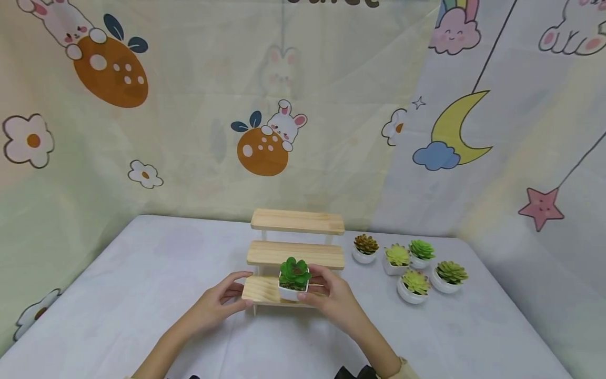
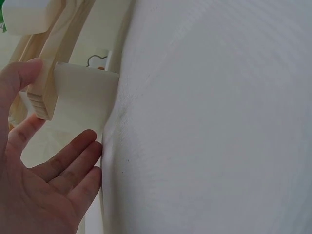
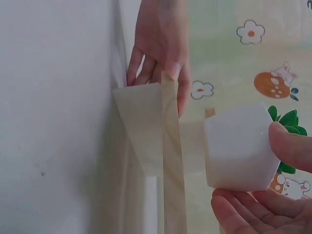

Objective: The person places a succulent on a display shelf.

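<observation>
My right hand (image 1: 337,301) grips a small white pot (image 1: 292,292) between thumb and fingers, with a dark green artificial succulent (image 1: 294,271) in it. The pot overlaps the lowest step of a three-tier wooden display shelf (image 1: 295,254) in the head view. A gap shows between the pot's base and the front board (image 3: 173,146) in the right wrist view. At the shelf's left end, my left hand (image 1: 219,301) pinches the lowest board (image 2: 51,73) between thumb and index finger. Its other fingers extend beside the white side support (image 2: 87,90).
Right of the shelf stand several more potted succulents: a brown one (image 1: 366,245), a bright green one (image 1: 421,250), and yellow-green ones (image 1: 416,283). A white cloth (image 1: 156,279) covers the table. A printed fabric backdrop (image 1: 199,131) rises behind it.
</observation>
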Motion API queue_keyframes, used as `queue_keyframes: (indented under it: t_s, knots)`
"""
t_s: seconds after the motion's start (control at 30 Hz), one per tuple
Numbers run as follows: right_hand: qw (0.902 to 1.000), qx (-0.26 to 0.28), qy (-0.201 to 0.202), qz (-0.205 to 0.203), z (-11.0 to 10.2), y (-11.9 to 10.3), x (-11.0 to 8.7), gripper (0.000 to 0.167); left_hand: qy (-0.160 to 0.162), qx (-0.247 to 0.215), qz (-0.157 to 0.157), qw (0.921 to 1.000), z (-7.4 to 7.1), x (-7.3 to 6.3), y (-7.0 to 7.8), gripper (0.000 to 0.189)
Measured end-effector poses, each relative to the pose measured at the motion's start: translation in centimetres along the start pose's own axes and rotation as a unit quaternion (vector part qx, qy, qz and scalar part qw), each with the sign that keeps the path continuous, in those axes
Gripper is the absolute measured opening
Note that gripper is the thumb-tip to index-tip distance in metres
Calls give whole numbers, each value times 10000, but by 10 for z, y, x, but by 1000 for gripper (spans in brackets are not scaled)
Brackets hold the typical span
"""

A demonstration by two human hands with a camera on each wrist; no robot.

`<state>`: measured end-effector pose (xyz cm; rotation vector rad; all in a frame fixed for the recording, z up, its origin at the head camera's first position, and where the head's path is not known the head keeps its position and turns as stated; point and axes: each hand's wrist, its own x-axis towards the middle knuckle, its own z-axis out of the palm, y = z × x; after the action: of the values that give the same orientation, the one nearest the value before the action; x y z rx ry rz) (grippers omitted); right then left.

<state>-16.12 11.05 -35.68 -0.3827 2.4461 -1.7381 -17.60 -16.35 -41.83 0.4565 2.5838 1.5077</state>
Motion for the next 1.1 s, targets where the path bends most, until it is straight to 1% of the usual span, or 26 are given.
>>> queue_keyframes:
  t_s: [0.17,0.33,0.5,0.67,0.97,1.1]
  knots:
    - [9999,60,-140,-63,6,-1,3,66,3,2,16,10000,1,0,-2,58]
    - [9993,233,-274,-98,13,0,7,65,-5,14,26,10000,1,0,-1,59]
    - [9987,298,-375,-153,17,1,11,64,46,23,-42,10000,2,0,-1,58]
    - [9988,248,-354,-220,20,3,15,63,68,45,-7,10000,2,0,-3,57]
    - [9991,214,-321,-183,23,6,19,61,52,-13,-3,10000,1,-1,-2,58]
    - [9993,217,-275,-127,24,7,21,61,39,-10,73,10000,0,-1,-2,58]
